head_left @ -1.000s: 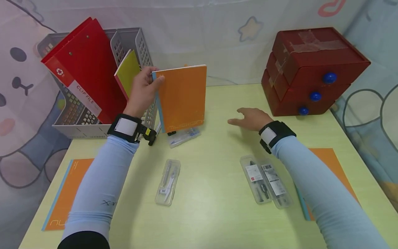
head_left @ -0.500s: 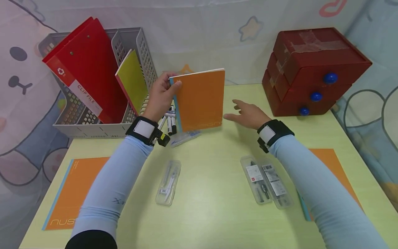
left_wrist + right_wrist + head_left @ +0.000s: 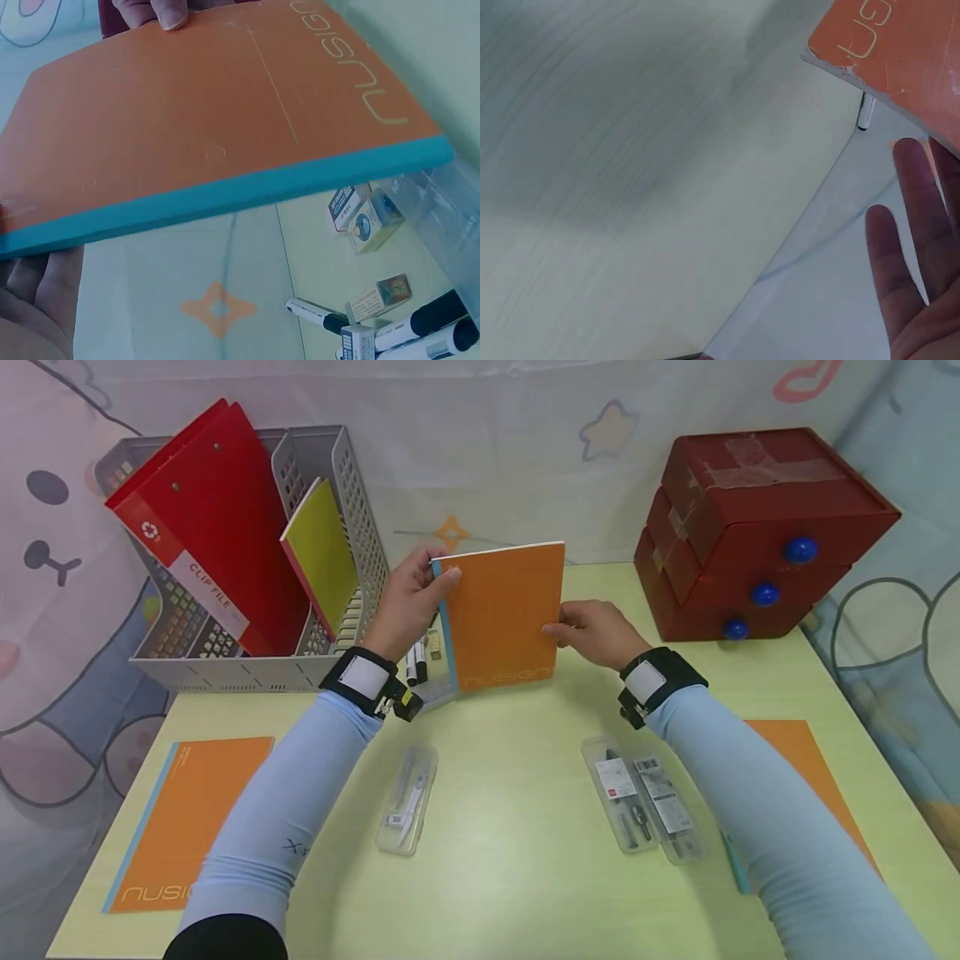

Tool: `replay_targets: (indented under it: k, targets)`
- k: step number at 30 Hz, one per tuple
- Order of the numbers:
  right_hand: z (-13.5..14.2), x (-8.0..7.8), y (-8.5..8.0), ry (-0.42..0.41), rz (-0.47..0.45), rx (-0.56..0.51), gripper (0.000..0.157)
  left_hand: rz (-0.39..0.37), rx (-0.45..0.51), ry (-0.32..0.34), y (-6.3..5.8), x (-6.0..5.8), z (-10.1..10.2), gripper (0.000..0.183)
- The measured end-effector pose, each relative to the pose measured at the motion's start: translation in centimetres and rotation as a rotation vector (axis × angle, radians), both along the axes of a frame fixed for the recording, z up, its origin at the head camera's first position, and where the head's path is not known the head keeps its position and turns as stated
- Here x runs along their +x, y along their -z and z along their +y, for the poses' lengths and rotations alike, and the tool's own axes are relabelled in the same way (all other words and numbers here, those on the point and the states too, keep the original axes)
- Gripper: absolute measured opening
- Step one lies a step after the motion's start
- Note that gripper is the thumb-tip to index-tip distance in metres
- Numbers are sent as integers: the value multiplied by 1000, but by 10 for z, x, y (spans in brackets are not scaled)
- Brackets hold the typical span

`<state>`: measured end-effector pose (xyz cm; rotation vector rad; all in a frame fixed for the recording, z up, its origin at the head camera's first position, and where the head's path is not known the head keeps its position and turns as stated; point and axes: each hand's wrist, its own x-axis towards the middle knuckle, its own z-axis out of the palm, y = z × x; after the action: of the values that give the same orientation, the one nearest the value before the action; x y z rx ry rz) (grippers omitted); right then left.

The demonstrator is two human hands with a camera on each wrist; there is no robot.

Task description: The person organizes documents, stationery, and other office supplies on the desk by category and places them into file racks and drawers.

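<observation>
An orange notebook (image 3: 504, 618) with a blue spine is held upright above the back of the table. At its upper left corner my left hand (image 3: 408, 606) pinches it, thumb on the cover and fingers behind. My right hand (image 3: 600, 633) holds the right edge, with the thumb on the cover. In the left wrist view the notebook (image 3: 172, 120) shows its spine, and a right thumb (image 3: 171, 13) lies on the far edge. The right wrist view shows a corner of the notebook (image 3: 915, 52), with two fingers of the right hand (image 3: 922, 262) spread below it.
A grey basket (image 3: 217, 675) holds a red clip file (image 3: 217, 527) and a yellow-green book (image 3: 324, 556). Red drawers (image 3: 765, 535) stand back right. Clear cases (image 3: 407, 802) and further orange notebooks (image 3: 191, 818) lie forward. Markers (image 3: 424, 322) and small boxes (image 3: 375, 221) lie behind the held notebook.
My left hand has carried the orange notebook rightward and slightly down, away from the basket. The right hand, apart from it before, now grips its right edge.
</observation>
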<state>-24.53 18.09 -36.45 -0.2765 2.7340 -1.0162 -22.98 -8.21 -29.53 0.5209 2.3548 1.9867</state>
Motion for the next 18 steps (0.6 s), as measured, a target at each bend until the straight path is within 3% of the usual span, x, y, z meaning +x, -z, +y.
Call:
replay_targets:
  k: [4, 7, 10, 13, 18]
  targets:
    - [1, 1, -2, 16, 22, -29, 36, -61, 11, 13, 8, -7, -4, 32]
    - [2, 2, -3, 31, 35, -35, 35, -109, -120, 16, 18, -15, -8, 33]
    - [2, 2, -3, 49, 44, -57, 35, -152, -271, 62, 29, -20, -11, 34]
    - [1, 3, -4, 65, 47, -89, 38, -171, -305, 114, 32, -20, -12, 34]
    - [0, 3, -6, 73, 49, -119, 46, -97, -303, 72, 32, -18, -13, 34]
